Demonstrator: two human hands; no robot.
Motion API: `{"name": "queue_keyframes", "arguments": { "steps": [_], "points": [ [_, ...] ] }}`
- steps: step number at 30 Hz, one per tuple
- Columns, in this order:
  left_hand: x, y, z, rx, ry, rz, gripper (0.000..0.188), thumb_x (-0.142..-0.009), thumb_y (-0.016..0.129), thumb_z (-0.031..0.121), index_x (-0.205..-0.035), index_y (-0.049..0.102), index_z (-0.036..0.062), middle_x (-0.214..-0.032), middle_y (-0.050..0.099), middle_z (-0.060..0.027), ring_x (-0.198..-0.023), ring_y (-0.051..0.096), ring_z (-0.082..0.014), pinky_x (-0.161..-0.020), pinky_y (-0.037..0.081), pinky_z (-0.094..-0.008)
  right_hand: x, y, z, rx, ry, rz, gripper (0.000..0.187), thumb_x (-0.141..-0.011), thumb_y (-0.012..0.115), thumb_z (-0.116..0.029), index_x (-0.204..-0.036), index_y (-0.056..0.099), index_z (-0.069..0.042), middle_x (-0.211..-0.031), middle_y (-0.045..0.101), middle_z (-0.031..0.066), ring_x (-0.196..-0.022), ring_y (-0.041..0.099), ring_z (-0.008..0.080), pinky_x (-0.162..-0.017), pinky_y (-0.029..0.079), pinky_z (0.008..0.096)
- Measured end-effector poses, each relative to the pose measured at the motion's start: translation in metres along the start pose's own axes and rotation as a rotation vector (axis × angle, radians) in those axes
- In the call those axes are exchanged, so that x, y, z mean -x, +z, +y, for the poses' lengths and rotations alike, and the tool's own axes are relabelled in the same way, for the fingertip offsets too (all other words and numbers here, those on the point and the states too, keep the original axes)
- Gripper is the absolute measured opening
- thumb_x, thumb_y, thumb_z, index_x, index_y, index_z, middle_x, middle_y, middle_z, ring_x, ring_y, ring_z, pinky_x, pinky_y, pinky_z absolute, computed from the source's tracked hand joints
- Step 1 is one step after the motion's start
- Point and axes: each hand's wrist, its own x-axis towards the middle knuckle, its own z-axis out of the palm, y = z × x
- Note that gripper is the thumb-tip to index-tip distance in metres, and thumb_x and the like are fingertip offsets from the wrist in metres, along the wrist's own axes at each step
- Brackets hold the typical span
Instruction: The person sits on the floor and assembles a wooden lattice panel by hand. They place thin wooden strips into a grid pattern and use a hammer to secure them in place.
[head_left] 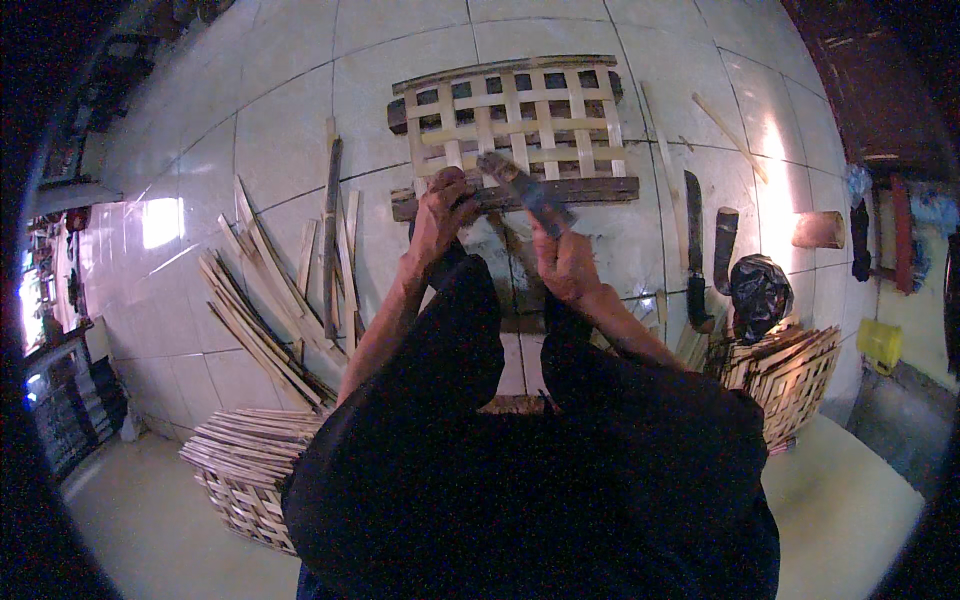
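A woven panel of pale bamboo strips (516,130) lies on the floor in front of me, its strips crossing in an open grid. A dark wooden bar (590,190) runs along its near edge. At the left part of that bar, my left hand (438,215) is closed with curled fingers; what they pinch, if anything, is hidden. My right hand (566,262) is closed around a short dark tool (528,190), smeared by motion and held slanting over the bar. The tool's exact kind does not show.
Loose bamboo strips (265,320) lie to the left, above a woven basket (245,505) bearing strips. On the right are a long curved blade (694,230), a dark curved piece (726,245), a black plastic bag (761,298), a cut log (818,230) and another woven basket (810,390).
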Motion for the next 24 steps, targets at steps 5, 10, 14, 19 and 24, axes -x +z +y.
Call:
{"name": "queue_keyframes", "arguments": {
  "steps": [5, 10, 14, 19, 24],
  "points": [
    [-0.005, -0.002, -0.004, 0.042, -0.057, -0.017, 0.021, -0.075, 0.068, 0.008, -0.092, 0.061, -0.0017, -0.102, 0.054, -0.0167, -0.099, 0.055, -0.0345, -0.083, 0.047, -0.0405, 0.016, 0.024, 0.055, 0.141, 0.197, -0.132, 0.027, -0.096, 0.047, -0.030, -0.103, 0.051, -0.004, -0.060, 0.056, 0.0239, -0.060, 0.057, 0.0465, -0.051, 0.043, 0.0515],
    [-0.010, 0.005, 0.025, -0.441, 0.234, -0.038, 0.031, -0.074, 0.071, 0.010, -0.102, 0.060, 0.0012, -0.110, 0.052, -0.0179, -0.101, 0.054, -0.0365, -0.086, 0.046, -0.0415, 0.049, -0.036, 0.044, 0.201, 0.357, -0.055, 0.026, -0.095, 0.048, -0.030, -0.103, 0.051, -0.006, -0.069, 0.059, 0.0234, -0.067, 0.060, 0.0437, -0.055, 0.044, 0.0489],
    [-0.009, 0.008, 0.011, -0.822, 0.371, -0.013, 0.046, -0.072, 0.074, 0.018, -0.110, 0.056, -0.0005, -0.116, 0.053, -0.0203, -0.107, 0.052, -0.0392, -0.092, 0.045, -0.0444, 0.096, -0.090, 0.057, 0.362, 0.536, -0.060, 0.026, -0.093, 0.054, -0.030, -0.106, 0.054, -0.008, -0.084, 0.061, 0.0211, -0.077, 0.062, 0.0372, -0.064, 0.046, 0.0432],
    [-0.026, 0.040, -0.010, -1.040, 0.407, 0.051, 0.037, -0.075, 0.065, 0.021, -0.108, 0.057, 0.0053, -0.107, 0.057, -0.0149, -0.101, 0.056, -0.0333, -0.087, 0.047, -0.0430, 0.134, -0.141, 0.097, 0.469, 0.508, -0.014, 0.028, -0.092, 0.056, -0.031, -0.105, 0.056, -0.007, -0.087, 0.062, 0.0206, -0.079, 0.062, 0.0370, -0.066, 0.047, 0.0433],
    [-0.026, 0.073, 0.002, -0.896, 0.582, -0.066, 0.042, -0.080, 0.065, 0.030, -0.114, 0.056, 0.0081, -0.121, 0.050, -0.0145, -0.115, 0.048, -0.0356, -0.099, 0.036, -0.0486, 0.112, -0.147, 0.121, 0.550, 0.478, -0.082, 0.030, -0.090, 0.058, -0.031, -0.104, 0.057, -0.005, -0.089, 0.062, 0.0201, -0.081, 0.062, 0.0368, -0.068, 0.047, 0.0435]
  ]
}}
